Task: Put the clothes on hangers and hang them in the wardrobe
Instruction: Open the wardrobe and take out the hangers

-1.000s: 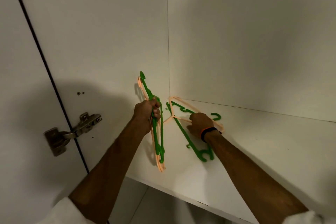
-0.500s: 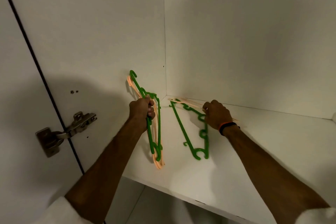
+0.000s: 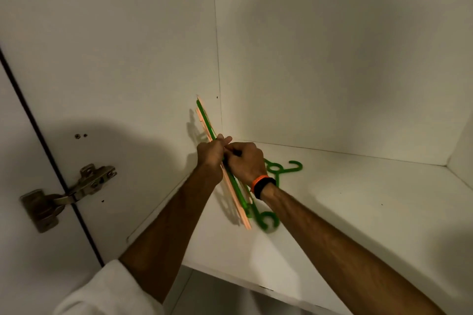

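Hangers (image 3: 231, 186), green and peach, stand on edge at centre frame on the shelf (image 3: 358, 212); we curl left hand (image 3: 211, 158) and right hand (image 3: 245, 163) around them to gather one bundle

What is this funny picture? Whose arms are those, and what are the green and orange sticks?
There is no machine here. A person wears a camera on their head, so you see their own arms reaching into a white wardrobe. The left hand and the right hand meet and together hold a bundle of hangers, green and pale orange plastic, standing on edge on the shelf beside the side wall. One more green hanger lies flat on the shelf behind the right wrist, which wears an orange and black band. The metal piece at the left is the door hinge.
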